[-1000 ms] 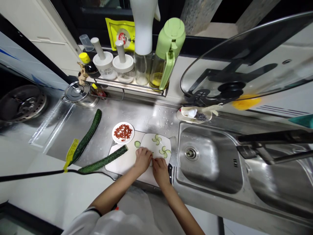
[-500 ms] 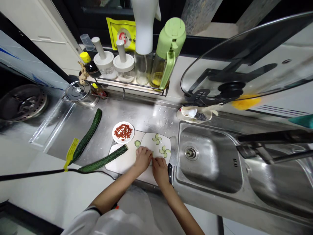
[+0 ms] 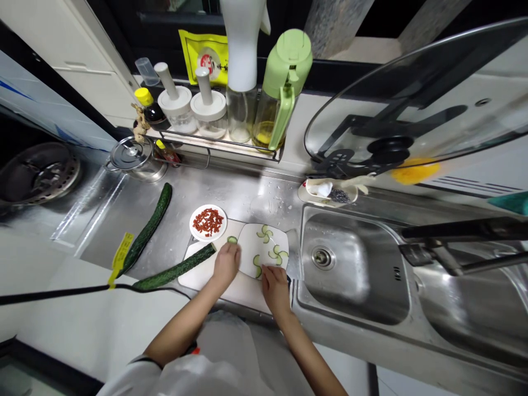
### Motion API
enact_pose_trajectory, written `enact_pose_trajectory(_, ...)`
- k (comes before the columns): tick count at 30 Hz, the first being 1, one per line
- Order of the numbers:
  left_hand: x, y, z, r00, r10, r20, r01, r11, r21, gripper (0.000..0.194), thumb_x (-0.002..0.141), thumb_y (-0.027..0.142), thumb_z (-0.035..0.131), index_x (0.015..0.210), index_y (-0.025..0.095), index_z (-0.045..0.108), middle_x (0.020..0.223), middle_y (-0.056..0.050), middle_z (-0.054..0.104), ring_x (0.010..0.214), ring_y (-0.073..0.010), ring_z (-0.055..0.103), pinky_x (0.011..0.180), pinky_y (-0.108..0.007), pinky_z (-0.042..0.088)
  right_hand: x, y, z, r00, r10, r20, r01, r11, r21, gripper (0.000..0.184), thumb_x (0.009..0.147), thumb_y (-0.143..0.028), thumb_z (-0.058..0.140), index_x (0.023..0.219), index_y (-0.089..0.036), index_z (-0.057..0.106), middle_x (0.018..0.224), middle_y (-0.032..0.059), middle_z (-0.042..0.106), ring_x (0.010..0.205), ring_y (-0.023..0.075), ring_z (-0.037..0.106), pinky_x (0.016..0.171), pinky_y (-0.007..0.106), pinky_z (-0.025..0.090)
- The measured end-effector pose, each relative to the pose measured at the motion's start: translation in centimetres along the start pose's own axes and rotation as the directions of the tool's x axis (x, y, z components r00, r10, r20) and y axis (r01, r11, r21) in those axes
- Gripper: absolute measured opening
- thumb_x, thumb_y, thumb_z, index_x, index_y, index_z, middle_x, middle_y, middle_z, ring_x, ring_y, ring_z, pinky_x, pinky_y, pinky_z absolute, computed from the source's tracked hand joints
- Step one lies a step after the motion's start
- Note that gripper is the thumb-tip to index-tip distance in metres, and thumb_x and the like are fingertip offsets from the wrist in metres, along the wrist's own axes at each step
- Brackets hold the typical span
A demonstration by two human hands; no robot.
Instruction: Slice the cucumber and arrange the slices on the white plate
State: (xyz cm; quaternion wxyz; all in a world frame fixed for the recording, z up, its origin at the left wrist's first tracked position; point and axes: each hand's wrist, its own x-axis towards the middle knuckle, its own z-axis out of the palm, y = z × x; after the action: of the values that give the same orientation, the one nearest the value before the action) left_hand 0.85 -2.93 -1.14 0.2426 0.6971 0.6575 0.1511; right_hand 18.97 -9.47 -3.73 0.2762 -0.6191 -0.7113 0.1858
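Note:
My left hand (image 3: 226,265) reaches over the cutting board (image 3: 198,278), its fingertips closed at a small stack of cucumber slices (image 3: 232,240). A partly cut cucumber (image 3: 177,269) lies to its left, the cut end near my wrist. My right hand (image 3: 275,289) rests at the near right edge of a white plate (image 3: 247,242), fingers loosely bent and apart, no object visible in them. Close to its fingertips lie curved cucumber pieces (image 3: 257,266). Two pinwheels of cucumber pieces (image 3: 278,254) sit farther up the plate. A knife's blade (image 3: 294,256) shows right of the plate, its handle mostly hidden by my right hand.
A white dish of small red pieces (image 3: 208,222) stands behind the board. A whole cucumber (image 3: 148,231) lies farther left. The sink (image 3: 355,264) is on the right, with a large glass lid (image 3: 412,104) above. Jars and an oil bottle (image 3: 284,82) line the rack.
My left hand has moved left from the plate to the cucumber slices. My right hand has shifted slightly right and down, uncovering curved cucumber pieces on the plate's near side.

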Motion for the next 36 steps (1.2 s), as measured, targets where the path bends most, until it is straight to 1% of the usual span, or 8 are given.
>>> enact_pose_trajectory(4, 1.0, -1.5, -0.8, 0.981, -0.186, -0.052, 0.187, 0.982, 0.018, 0.022, 0.087, 0.017, 0.046, 0.102, 0.014, 0.061, 0.099, -0.012, 0.06, 0.089, -0.021, 0.058, 0.083, -0.031, 0.044, -0.1, 0.1, -0.3, 1.0, 0.003, 0.003, -0.003, 1.0, 0.007, 0.028, 0.089, -0.017, 0.045, 0.107, -0.017, 0.066, 0.095, 0.0102, 0.061, 0.093, 0.0225, 0.049, 0.084, 0.038, 0.047)
enact_pose_trajectory(9, 2.2, -1.6, -0.8, 0.966, -0.257, -0.003, 0.257, 0.966, 0.028, 0.027, 0.082, 0.014, 0.049, 0.107, 0.012, 0.06, 0.102, -0.013, 0.06, 0.091, -0.0217, 0.059, 0.084, -0.032, 0.044, -0.1, -0.3, -0.6, 1.0, 0.003, 0.008, -0.003, 1.0, 0.001, 0.027, 0.089, -0.017, 0.046, 0.106, -0.015, 0.067, 0.094, 0.0107, 0.062, 0.093, 0.0221, 0.049, 0.084, 0.037, 0.046)
enact_pose_trajectory(18, 2.8, -1.9, -0.3, 0.959, -0.284, -0.013, 0.284, 0.959, 0.005, 0.019, 0.078, 0.012, 0.052, 0.095, 0.013, 0.061, 0.092, -0.011, 0.061, 0.085, -0.0206, 0.059, 0.083, -0.031, 0.043, 0.0, -0.5, -0.6, 1.0, -0.018, 0.006, 0.018, 1.0, 0.008, 0.024, 0.089, -0.017, 0.048, 0.104, -0.014, 0.067, 0.095, 0.0105, 0.062, 0.092, 0.0222, 0.048, 0.083, 0.037, 0.046)
enact_pose_trajectory(24, 2.7, -1.6, -0.3, 0.969, -0.245, -0.034, 0.243, 0.969, -0.036, 0.016, 0.077, 0.01, 0.05, 0.089, 0.016, 0.06, 0.084, -0.008, 0.063, 0.081, -0.0193, 0.059, 0.078, -0.029, 0.042, 0.2, -0.7, -0.6, 1.0, -0.017, 0.014, 0.017, 1.0, 0.013, 0.024, 0.089, -0.016, 0.048, 0.104, -0.014, 0.067, 0.094, 0.0107, 0.062, 0.092, 0.0224, 0.048, 0.083, 0.037, 0.046)
enact_pose_trajectory(28, 2.4, -1.4, -0.8, 0.958, -0.286, -0.027, 0.283, 0.955, -0.092, 0.02, 0.079, 0.012, 0.049, 0.093, 0.018, 0.062, 0.078, -0.005, 0.065, 0.073, -0.0176, 0.059, 0.071, -0.027, 0.042, 0.4, -0.8, -0.7, 1.0, -0.013, 0.022, 0.012, 1.0, 0.023, 0.025, 0.088, -0.015, 0.048, 0.104, -0.013, 0.067, 0.093, 0.0109, 0.063, 0.091, 0.0226, 0.049, 0.082, 0.037, 0.046)
enact_pose_trajectory(32, 1.9, -1.2, -1.5, 0.963, -0.267, -0.044, 0.253, 0.948, -0.195, 0.019, 0.079, 0.014, 0.05, 0.089, 0.017, 0.066, 0.078, -0.005, 0.066, 0.072, -0.0159, 0.059, 0.071, -0.025, 0.042, 0.7, -0.9, -0.6, 1.0, 0.017, 0.018, -0.019, 0.996, 0.083, 0.025, 0.087, -0.016, 0.048, 0.101, -0.015, 0.068, 0.091, 0.0102, 0.064, 0.089, 0.0223, 0.051, 0.081, 0.037, 0.046)
enact_pose_trajectory(34, 1.5, -1.0, -1.9, 0.97, -0.242, -0.011, 0.228, 0.93, -0.287, 0.015, 0.078, 0.018, 0.054, 0.084, 0.017, 0.068, 0.077, -0.004, 0.066, 0.068, -0.014, 0.057, 0.069, -0.024, 0.042, 1.1, -1.0, -0.5, 0.999, 0.051, 0.011, -0.052, 0.989, 0.136, 0.025, 0.086, -0.017, 0.048, 0.1, -0.016, 0.069, 0.091, 0.0097, 0.064, 0.089, 0.022, 0.053, 0.082, 0.037, 0.046)
enact_pose_trajectory(36, 0.9, -0.5, -2.1, 0.97, -0.236, 0.065, 0.241, 0.88, -0.41, 0.015, 0.076, 0.025, 0.059, 0.084, 0.017, 0.068, 0.076, -0.003, 0.065, 0.062, -0.0118, 0.053, 0.063, -0.023, 0.04, 1.7, -1.2, -0.5, 0.995, 0.102, 0.021, -0.104, 0.973, 0.204, 0.024, 0.086, -0.02, 0.05, 0.102, -0.018, 0.069, 0.093, 0.0093, 0.065, 0.092, 0.0219, 0.054, 0.084, 0.038, 0.046)
